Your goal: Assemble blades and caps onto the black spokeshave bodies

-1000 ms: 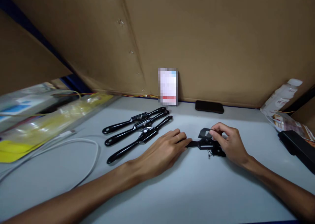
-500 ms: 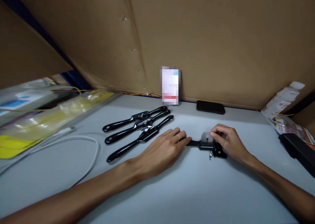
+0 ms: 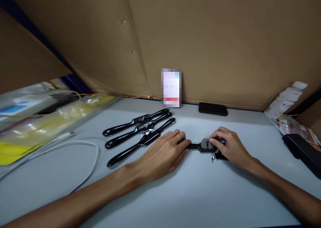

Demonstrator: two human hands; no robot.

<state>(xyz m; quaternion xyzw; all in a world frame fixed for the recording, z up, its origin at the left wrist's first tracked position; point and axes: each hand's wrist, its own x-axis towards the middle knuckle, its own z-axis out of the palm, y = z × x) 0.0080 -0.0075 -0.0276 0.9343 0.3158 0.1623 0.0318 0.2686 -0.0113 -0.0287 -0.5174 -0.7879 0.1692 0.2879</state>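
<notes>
My left hand (image 3: pixel 165 152) is closed around one handle of a black spokeshave (image 3: pixel 194 146) lying on the table. A grey metal blade (image 3: pixel 204 142) with a slot lies flat on the spokeshave's middle, and a dark screw shows through the slot. My right hand (image 3: pixel 230 146) pinches the blade's right edge between thumb and fingers. Just below that hand sit a silver thumbscrew (image 3: pixel 213 157) and a black plate (image 3: pixel 221 155), partly hidden. To the left, three more black spokeshaves (image 3: pixel 125 153) lie side by side, with metal parts at their middles.
A phone with a lit, blurred screen (image 3: pixel 171 87) leans on the cardboard wall (image 3: pixel 225 37). A dark phone-like object (image 3: pixel 213 109) lies nearby. At right are a plastic bottle (image 3: pixel 286 100) and a black object (image 3: pixel 302 152). A white cable (image 3: pixel 94 161) and yellow plastic packets (image 3: pixel 62 121) occupy the left.
The blade, tilted up before, now lies flat on the spokeshave's middle, with the screw visible in its slot. My right hand still pinches it. The whole view has shifted slightly.
</notes>
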